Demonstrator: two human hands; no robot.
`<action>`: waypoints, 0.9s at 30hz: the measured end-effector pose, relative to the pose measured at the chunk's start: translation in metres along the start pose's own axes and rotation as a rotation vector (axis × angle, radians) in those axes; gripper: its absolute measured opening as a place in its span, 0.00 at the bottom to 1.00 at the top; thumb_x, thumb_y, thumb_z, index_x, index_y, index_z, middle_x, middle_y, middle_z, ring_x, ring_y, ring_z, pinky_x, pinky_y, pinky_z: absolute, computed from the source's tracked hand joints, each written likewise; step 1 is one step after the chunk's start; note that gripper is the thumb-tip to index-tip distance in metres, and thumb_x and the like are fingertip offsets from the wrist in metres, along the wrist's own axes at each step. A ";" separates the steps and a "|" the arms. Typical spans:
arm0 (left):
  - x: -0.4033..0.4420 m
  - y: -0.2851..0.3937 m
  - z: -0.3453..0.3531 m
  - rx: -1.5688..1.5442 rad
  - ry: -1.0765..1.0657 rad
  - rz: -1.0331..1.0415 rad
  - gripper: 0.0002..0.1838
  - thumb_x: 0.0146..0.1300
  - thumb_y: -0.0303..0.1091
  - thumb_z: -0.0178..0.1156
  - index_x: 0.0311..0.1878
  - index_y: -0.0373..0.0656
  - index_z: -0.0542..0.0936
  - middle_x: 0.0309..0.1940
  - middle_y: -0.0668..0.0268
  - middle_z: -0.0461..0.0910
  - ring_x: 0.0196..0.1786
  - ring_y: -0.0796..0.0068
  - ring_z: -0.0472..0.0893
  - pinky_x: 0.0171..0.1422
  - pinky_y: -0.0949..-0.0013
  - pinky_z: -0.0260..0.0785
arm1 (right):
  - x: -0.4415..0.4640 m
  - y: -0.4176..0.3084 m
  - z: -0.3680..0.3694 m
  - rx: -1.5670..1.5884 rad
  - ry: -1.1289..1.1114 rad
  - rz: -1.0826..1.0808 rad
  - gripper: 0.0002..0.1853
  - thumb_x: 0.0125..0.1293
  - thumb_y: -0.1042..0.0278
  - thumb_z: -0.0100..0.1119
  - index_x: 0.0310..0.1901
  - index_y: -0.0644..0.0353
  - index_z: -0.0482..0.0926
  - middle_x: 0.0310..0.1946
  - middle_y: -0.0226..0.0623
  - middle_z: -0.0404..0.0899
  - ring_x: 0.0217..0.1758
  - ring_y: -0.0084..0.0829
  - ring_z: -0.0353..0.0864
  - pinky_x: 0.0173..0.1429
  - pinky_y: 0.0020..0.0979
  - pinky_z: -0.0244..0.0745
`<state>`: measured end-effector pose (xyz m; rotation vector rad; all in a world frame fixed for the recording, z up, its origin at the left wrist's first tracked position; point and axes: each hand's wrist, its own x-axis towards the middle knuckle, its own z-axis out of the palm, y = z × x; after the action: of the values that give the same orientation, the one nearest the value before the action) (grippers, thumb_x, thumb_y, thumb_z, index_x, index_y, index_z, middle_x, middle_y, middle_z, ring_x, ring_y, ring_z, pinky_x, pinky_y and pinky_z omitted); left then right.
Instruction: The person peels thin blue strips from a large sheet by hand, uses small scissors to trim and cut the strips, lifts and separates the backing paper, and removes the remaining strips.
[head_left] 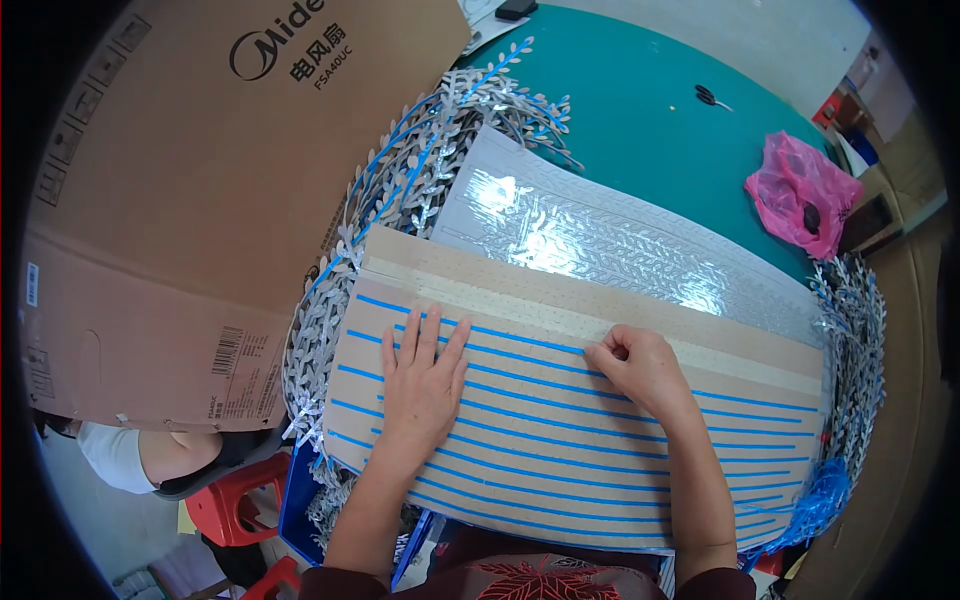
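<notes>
A brown board (400, 262) lies in front of me, with several thin blue strips (560, 425) running across it in near-parallel rows. Near its left side, my left hand (422, 385) rests flat on the strips, fingers spread. My right hand (645, 372) is closed in a pinch at the uppermost blue strip (520, 335), right of the middle. Its curled fingers hide part of that strip. Beyond the board is a shiny, clear-covered sheet (600, 245) with a raised leaf pattern.
Silvery leaf garlands (325, 350) hang at the left, beside a large cardboard box (190, 180). More garlands (858, 340) and a blue fibre bundle (822, 500) are at right. Scissors (712, 97) and a pink plastic bag (800, 190) lie on the green table (620, 100). A person's arm (185, 457) shows lower left.
</notes>
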<state>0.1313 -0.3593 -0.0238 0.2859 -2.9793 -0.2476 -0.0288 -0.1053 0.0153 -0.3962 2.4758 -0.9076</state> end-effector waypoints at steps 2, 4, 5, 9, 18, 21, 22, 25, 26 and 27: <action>0.000 0.000 0.000 0.003 -0.004 -0.002 0.27 0.82 0.40 0.52 0.81 0.54 0.72 0.83 0.50 0.62 0.86 0.44 0.58 0.88 0.32 0.41 | 0.000 0.001 0.003 -0.037 0.031 -0.039 0.17 0.67 0.55 0.67 0.33 0.63 0.88 0.27 0.44 0.88 0.33 0.42 0.88 0.45 0.41 0.82; 0.001 0.001 -0.001 0.007 -0.010 -0.007 0.27 0.82 0.40 0.52 0.81 0.54 0.72 0.83 0.50 0.62 0.86 0.44 0.58 0.88 0.32 0.41 | 0.000 0.002 0.004 -0.061 0.054 -0.063 0.16 0.67 0.55 0.67 0.33 0.63 0.88 0.28 0.45 0.88 0.33 0.44 0.88 0.45 0.42 0.83; 0.001 0.001 -0.001 0.007 -0.011 -0.005 0.27 0.82 0.40 0.52 0.81 0.54 0.72 0.83 0.50 0.62 0.86 0.44 0.58 0.88 0.32 0.41 | 0.000 0.001 0.004 -0.062 0.059 -0.070 0.16 0.67 0.55 0.67 0.32 0.62 0.88 0.28 0.45 0.88 0.33 0.44 0.88 0.45 0.43 0.83; 0.001 0.000 0.000 0.013 -0.013 0.003 0.27 0.82 0.40 0.52 0.81 0.53 0.72 0.83 0.50 0.62 0.86 0.45 0.58 0.88 0.32 0.41 | 0.000 0.003 0.006 -0.081 0.092 -0.098 0.16 0.67 0.56 0.67 0.32 0.62 0.88 0.27 0.46 0.88 0.33 0.46 0.89 0.44 0.44 0.83; 0.001 0.001 0.000 0.019 -0.005 0.007 0.27 0.82 0.39 0.53 0.81 0.53 0.72 0.83 0.49 0.63 0.86 0.44 0.58 0.88 0.31 0.41 | 0.002 0.006 0.008 -0.106 0.090 -0.096 0.17 0.67 0.55 0.69 0.32 0.63 0.87 0.26 0.42 0.87 0.29 0.36 0.86 0.41 0.37 0.81; 0.001 0.002 -0.001 0.022 -0.001 0.008 0.27 0.82 0.40 0.52 0.81 0.53 0.72 0.83 0.49 0.63 0.86 0.44 0.58 0.87 0.31 0.41 | 0.002 0.004 0.008 -0.116 0.091 -0.089 0.16 0.67 0.55 0.69 0.32 0.63 0.88 0.26 0.41 0.87 0.30 0.36 0.86 0.41 0.37 0.81; 0.001 0.002 -0.001 0.023 0.001 0.009 0.27 0.82 0.40 0.52 0.81 0.53 0.72 0.83 0.49 0.63 0.86 0.44 0.58 0.87 0.31 0.41 | 0.001 0.004 0.009 -0.119 0.093 -0.089 0.16 0.67 0.56 0.69 0.32 0.62 0.88 0.26 0.41 0.88 0.30 0.36 0.86 0.41 0.37 0.81; 0.001 0.002 0.000 0.019 0.003 0.006 0.26 0.83 0.40 0.52 0.81 0.52 0.73 0.82 0.49 0.63 0.86 0.45 0.58 0.87 0.31 0.41 | 0.001 0.003 0.009 -0.129 0.095 -0.090 0.15 0.67 0.56 0.68 0.32 0.62 0.88 0.26 0.42 0.88 0.31 0.39 0.87 0.42 0.39 0.82; 0.000 0.001 0.000 0.017 -0.005 0.008 0.27 0.82 0.40 0.52 0.81 0.52 0.72 0.83 0.49 0.63 0.86 0.44 0.57 0.87 0.31 0.41 | 0.001 0.002 0.009 -0.134 0.093 -0.090 0.15 0.67 0.56 0.67 0.32 0.61 0.88 0.26 0.43 0.88 0.32 0.41 0.88 0.43 0.41 0.83; 0.000 0.001 0.000 0.016 -0.013 0.011 0.28 0.82 0.40 0.53 0.82 0.51 0.71 0.83 0.48 0.62 0.86 0.43 0.57 0.87 0.31 0.41 | 0.000 0.001 0.009 -0.140 0.091 -0.089 0.15 0.67 0.57 0.67 0.33 0.61 0.88 0.27 0.44 0.88 0.32 0.44 0.89 0.44 0.43 0.83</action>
<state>0.1310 -0.3586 -0.0234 0.2710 -2.9960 -0.2251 -0.0248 -0.1091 0.0084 -0.5274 2.6325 -0.8061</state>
